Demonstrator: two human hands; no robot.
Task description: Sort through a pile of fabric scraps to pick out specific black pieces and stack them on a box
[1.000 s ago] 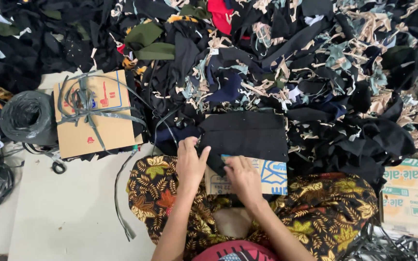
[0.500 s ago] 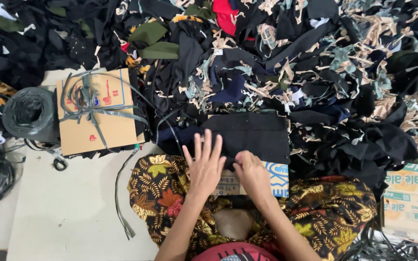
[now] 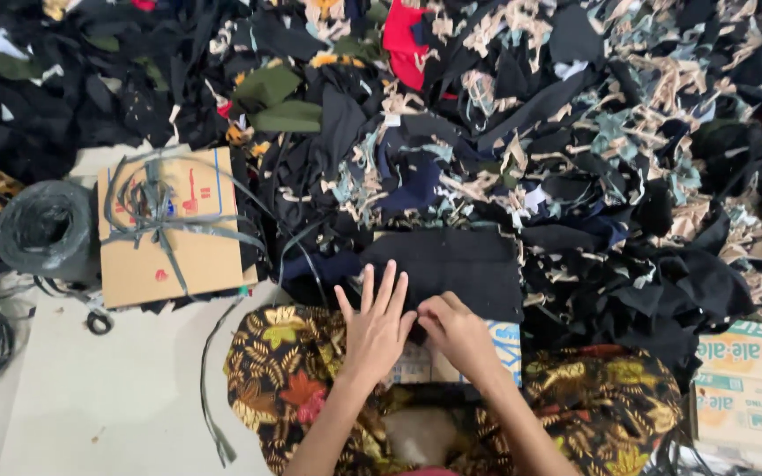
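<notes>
Your left hand point(image 3: 379, 328) lies flat, fingers spread and released, on the near edge of a stack of black cloth point(image 3: 451, 269). Your right hand point(image 3: 456, 330) sits just beside it with the fingers curled at the same edge; whether it pinches a layer or merely presses cannot be told. The stack rests on a printed carton point(image 3: 504, 339) across your lap, over a leaf-patterned garment point(image 3: 284, 370), and its far edge touches the large heap of fabric scraps point(image 3: 531, 132).

Risks, as judged from this view. The stack overhangs the carton toward the heap, so a push from either hand could slide the upper layers off and mix them with the loose offcuts, which are mostly of the same dark colour and would be hard to sort out again. With only the near edge held down, lifting one layer may drag those beneath and spoil the alignment. The loose grey strap point(image 3: 209, 388) trailing on the floor point(image 3: 90, 414) beside your knee, and the tied cardboard parcel point(image 3: 169, 225) near it, could snag a sleeve or cloth pulled that way.

Compared with half a second ago, your left hand has drawn back toward you and now lies lower on the stack edge, closer to the right hand; the stack and the parcel are placed as before.
</notes>
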